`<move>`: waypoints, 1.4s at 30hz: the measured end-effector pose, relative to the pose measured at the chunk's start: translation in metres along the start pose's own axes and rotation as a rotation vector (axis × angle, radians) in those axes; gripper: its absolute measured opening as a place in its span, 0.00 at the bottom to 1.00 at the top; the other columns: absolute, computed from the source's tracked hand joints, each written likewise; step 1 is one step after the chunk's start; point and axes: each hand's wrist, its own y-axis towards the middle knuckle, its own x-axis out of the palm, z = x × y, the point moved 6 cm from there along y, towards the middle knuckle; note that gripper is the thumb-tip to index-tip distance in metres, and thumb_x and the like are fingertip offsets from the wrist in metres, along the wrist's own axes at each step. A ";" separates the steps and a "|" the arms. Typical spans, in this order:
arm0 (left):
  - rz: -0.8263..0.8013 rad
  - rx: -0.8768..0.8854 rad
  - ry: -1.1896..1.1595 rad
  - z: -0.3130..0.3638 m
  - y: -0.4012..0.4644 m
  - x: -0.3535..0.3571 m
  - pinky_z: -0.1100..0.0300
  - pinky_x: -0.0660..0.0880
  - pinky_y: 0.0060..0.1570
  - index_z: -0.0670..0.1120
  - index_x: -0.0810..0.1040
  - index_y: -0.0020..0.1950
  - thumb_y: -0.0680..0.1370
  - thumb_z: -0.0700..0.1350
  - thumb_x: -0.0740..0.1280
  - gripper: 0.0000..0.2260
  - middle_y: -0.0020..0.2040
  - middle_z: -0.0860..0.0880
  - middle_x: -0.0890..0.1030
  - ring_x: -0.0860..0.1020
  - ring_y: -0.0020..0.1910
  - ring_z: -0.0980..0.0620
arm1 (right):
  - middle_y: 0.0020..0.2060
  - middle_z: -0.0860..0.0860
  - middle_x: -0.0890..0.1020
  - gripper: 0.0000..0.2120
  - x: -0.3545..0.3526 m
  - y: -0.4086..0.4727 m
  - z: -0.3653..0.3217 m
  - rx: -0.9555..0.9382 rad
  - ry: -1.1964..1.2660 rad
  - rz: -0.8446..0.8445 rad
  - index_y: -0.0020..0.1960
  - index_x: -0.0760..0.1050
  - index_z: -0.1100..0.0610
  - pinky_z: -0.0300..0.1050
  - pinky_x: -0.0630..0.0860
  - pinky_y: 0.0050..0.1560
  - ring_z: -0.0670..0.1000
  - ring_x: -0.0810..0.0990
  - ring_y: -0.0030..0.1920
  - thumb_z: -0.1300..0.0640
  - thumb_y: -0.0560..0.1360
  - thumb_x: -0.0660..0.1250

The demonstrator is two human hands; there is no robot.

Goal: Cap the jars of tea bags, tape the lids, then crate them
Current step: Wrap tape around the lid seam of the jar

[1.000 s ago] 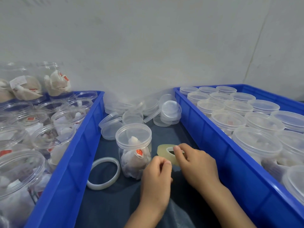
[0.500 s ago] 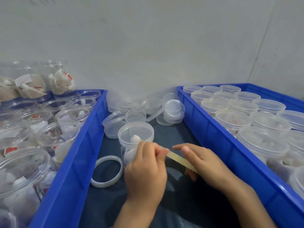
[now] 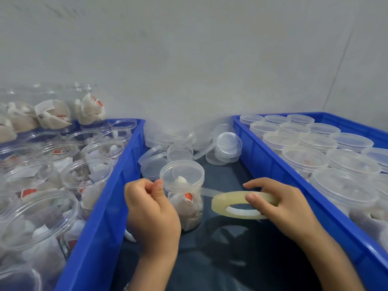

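A capped jar [image 3: 184, 198] of tea bags stands on the dark cloth [image 3: 226, 244] between two blue crates [image 3: 100, 217]; the left hand [image 3: 151, 211], fingers curled, pinches the tape end beside its lid [image 3: 181, 172]. The right hand [image 3: 281, 203] grips the tape roll [image 3: 231, 201] just right of the jar; a strip of tape [image 3: 210, 191] runs between them.
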 end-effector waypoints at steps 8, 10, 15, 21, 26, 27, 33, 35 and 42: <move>-0.001 0.102 -0.081 -0.010 -0.012 0.005 0.62 0.57 0.32 0.38 0.70 0.42 0.78 0.46 0.54 0.13 0.38 0.49 0.69 0.63 0.34 0.55 | 0.36 0.46 0.77 0.09 -0.003 -0.001 -0.008 -0.053 -0.098 0.027 0.38 0.80 0.43 0.31 0.66 0.41 0.41 0.75 0.43 0.45 0.61 0.76; 0.001 0.077 -0.074 -0.011 -0.012 0.006 0.61 0.57 0.32 0.39 0.70 0.42 0.78 0.47 0.54 0.13 0.38 0.50 0.69 0.62 0.33 0.55 | 0.36 0.45 0.77 0.10 -0.004 -0.001 -0.012 -0.067 -0.129 0.076 0.38 0.80 0.46 0.33 0.68 0.44 0.41 0.75 0.43 0.49 0.61 0.78; -0.011 0.086 -0.023 -0.011 -0.016 0.010 0.58 0.63 0.33 0.38 0.71 0.42 0.78 0.47 0.54 0.14 0.37 0.51 0.69 0.69 0.33 0.48 | 0.35 0.43 0.76 0.11 -0.005 -0.002 -0.014 -0.038 -0.172 0.137 0.39 0.80 0.50 0.51 0.72 0.48 0.45 0.75 0.44 0.48 0.61 0.77; -0.059 0.052 0.022 -0.017 -0.019 0.013 0.56 0.64 0.34 0.36 0.71 0.42 0.77 0.49 0.53 0.17 0.36 0.43 0.75 0.75 0.31 0.39 | 0.33 0.41 0.75 0.11 -0.003 -0.002 -0.020 -0.045 -0.195 0.158 0.38 0.80 0.52 0.57 0.71 0.51 0.45 0.74 0.42 0.49 0.61 0.77; -0.054 0.025 0.010 -0.020 -0.017 0.013 0.57 0.63 0.35 0.38 0.72 0.43 0.77 0.51 0.54 0.18 0.37 0.46 0.74 0.72 0.31 0.43 | 0.33 0.39 0.76 0.11 -0.003 -0.002 -0.019 -0.057 -0.198 0.171 0.39 0.81 0.52 0.58 0.72 0.50 0.44 0.74 0.43 0.47 0.62 0.76; -0.059 0.010 0.000 -0.022 -0.017 0.014 0.59 0.62 0.35 0.38 0.72 0.43 0.77 0.53 0.54 0.18 0.38 0.49 0.73 0.70 0.32 0.47 | 0.33 0.38 0.75 0.11 -0.003 -0.002 -0.018 -0.062 -0.202 0.176 0.39 0.81 0.52 0.58 0.72 0.50 0.44 0.74 0.43 0.47 0.62 0.76; -0.132 -0.014 -0.075 -0.031 -0.015 0.021 0.63 0.62 0.32 0.48 0.67 0.44 0.78 0.55 0.60 0.11 0.38 0.52 0.73 0.70 0.33 0.58 | 0.33 0.36 0.75 0.11 0.001 0.000 -0.015 -0.082 -0.220 0.194 0.38 0.80 0.49 0.57 0.72 0.50 0.43 0.73 0.42 0.43 0.62 0.74; -0.144 -0.086 -0.116 -0.035 -0.016 0.023 0.61 0.66 0.33 0.48 0.66 0.46 0.78 0.58 0.61 0.14 0.38 0.53 0.73 0.72 0.33 0.59 | 0.33 0.35 0.75 0.11 0.002 0.000 -0.014 -0.093 -0.221 0.209 0.38 0.80 0.48 0.56 0.71 0.49 0.42 0.73 0.42 0.42 0.62 0.73; -0.198 -0.492 -0.510 -0.058 -0.017 0.038 0.68 0.71 0.36 0.44 0.66 0.55 0.65 0.58 0.68 0.26 0.42 0.51 0.75 0.74 0.35 0.61 | 0.33 0.35 0.75 0.15 0.005 0.001 -0.009 -0.100 -0.212 0.225 0.38 0.79 0.47 0.55 0.73 0.47 0.43 0.73 0.42 0.36 0.62 0.68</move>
